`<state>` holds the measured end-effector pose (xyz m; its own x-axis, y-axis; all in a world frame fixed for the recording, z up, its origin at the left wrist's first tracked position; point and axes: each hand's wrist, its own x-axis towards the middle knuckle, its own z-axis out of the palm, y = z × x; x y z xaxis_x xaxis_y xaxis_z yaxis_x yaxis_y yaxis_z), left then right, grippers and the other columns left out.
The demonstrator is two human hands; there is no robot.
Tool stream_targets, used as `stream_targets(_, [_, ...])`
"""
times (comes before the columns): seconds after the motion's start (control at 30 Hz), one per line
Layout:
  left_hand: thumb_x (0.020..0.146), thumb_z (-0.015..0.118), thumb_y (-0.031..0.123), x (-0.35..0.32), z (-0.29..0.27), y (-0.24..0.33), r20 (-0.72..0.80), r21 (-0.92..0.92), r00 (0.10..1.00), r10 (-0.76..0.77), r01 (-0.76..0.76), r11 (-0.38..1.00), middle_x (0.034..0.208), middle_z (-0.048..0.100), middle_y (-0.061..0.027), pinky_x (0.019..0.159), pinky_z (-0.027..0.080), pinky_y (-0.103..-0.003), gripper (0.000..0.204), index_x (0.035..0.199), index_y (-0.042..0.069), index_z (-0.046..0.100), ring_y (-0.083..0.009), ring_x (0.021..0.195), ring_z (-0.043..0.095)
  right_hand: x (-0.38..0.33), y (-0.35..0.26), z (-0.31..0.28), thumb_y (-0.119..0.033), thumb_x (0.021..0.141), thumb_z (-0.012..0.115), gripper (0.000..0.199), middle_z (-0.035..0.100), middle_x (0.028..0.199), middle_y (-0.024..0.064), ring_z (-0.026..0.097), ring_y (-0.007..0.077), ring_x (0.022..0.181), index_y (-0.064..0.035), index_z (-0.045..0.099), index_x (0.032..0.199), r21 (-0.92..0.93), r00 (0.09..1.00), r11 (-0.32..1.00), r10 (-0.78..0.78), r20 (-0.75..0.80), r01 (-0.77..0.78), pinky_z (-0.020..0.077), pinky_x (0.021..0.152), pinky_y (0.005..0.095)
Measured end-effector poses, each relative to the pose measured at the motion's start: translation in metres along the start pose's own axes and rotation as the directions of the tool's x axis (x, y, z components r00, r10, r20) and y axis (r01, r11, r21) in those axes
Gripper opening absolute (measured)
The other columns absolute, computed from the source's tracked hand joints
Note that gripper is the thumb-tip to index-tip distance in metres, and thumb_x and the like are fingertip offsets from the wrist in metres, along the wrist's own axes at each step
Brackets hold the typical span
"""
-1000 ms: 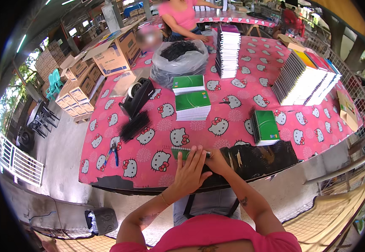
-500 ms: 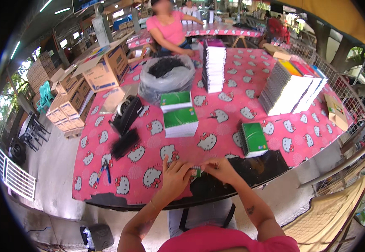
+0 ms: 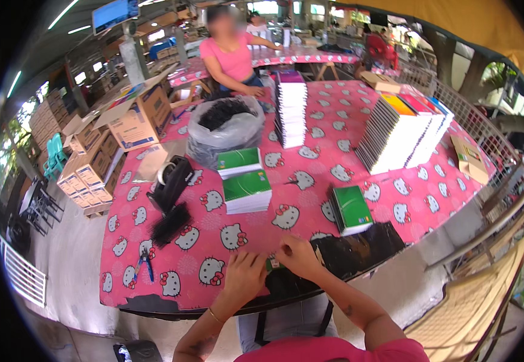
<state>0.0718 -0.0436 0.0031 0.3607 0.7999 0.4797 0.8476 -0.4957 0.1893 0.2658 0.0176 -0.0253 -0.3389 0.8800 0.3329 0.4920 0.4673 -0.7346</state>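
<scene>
At the table's near edge, my left hand (image 3: pixel 245 276) is palm down with its fingers bent, against a small green item (image 3: pixel 273 263) with a light patch. Most of that item is covered, and its kind cannot be made out. Just right of it, my right hand (image 3: pixel 298 256) has its fingers drawn together in a pinch; whatever they hold is too small to see. Beyond my hands sits a stack of green-covered notebooks (image 3: pixel 247 192) with a second green stack (image 3: pixel 239 160) behind it. Another green notebook stack (image 3: pixel 351 208), black coil along its side, lies to the right.
Blue-handled pliers (image 3: pixel 145 264), a black brush-like bundle (image 3: pixel 171 225) and a black tape dispenser (image 3: pixel 172 181) lie left. Farther back are a plastic bag of black material (image 3: pixel 225 136), tall notebook stacks (image 3: pixel 403 133) and cartons (image 3: pixel 138 117). A co-worker (image 3: pixel 228 57) stands across the table.
My view has tilted, so the table sits lower and farther left. The left hand's fingers have drawn closer together; the right fingertips have shifted slightly away from the green item.
</scene>
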Motion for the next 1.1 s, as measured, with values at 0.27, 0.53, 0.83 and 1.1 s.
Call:
stream_targets(0.27, [0.095,0.065,0.01,0.067,-0.029,0.032,0.314,-0.8,0.898,-0.307,0.425,0.423,0.114,0.069,-0.0156,0.084,0.054,-0.035,0.03,0.123,0.0,0.064,-0.0263,0.106,0.067,-0.033,-0.033,-0.014,-0.009,0.098,0.063,0.037,0.066,0.115,0.0066,0.062,0.014,0.105,-0.0015,0.054,0.132,0.695,0.958,0.717,0.235,-0.164,-0.057,0.0502,0.087,0.0298])
stream_targets(0.53, [0.094,0.066,0.008,0.081,-0.028,-0.005,-0.123,-0.635,0.974,-0.19,0.07,0.77,0.12,0.066,-0.0169,0.084,0.055,-0.03,0.026,0.118,-0.001,0.067,-0.0239,0.107,0.067,-0.023,0.04,-0.154,0.004,0.094,0.057,0.053,0.066,0.117,0.0123,0.06,0.0165,0.104,-0.005,0.047,0.145,0.329,0.847,0.943,0.207,-0.489,-0.04,0.0481,0.09,0.0303])
stream_targets(0.83, [0.088,0.07,0.013,0.087,-0.009,-0.077,-0.277,-0.407,0.937,-0.214,0.088,0.909,0.112,0.066,-0.0182,0.083,0.054,-0.042,0.024,0.109,0.001,0.069,-0.0372,0.1,0.065,-0.031,0.134,-0.201,-0.01,0.08,0.075,0.051,0.06,0.121,0.0191,0.062,0.036,0.108,-0.0031,0.061,0.129,-0.408,0.868,0.892,-0.036,-0.495,-0.195,0.0499,0.089,0.0456])
stream_targets(1.1, [0.09,0.067,0.019,0.139,0.016,-0.09,-0.433,0.066,0.892,0.127,-0.109,0.992,0.118,0.065,-0.018,0.093,0.051,-0.047,0.026,0.109,0.001,0.069,-0.037,0.107,0.064,-0.14,0.264,-0.465,-0.015,0.091,0.074,0.048,0.067,0.119,0.0059,0.064,0.0129,0.103,0.0012,0.058,0.134,0.198,0.325,0.956,0.262,-0.909,-0.217,0.0515,0.084,0.0265])
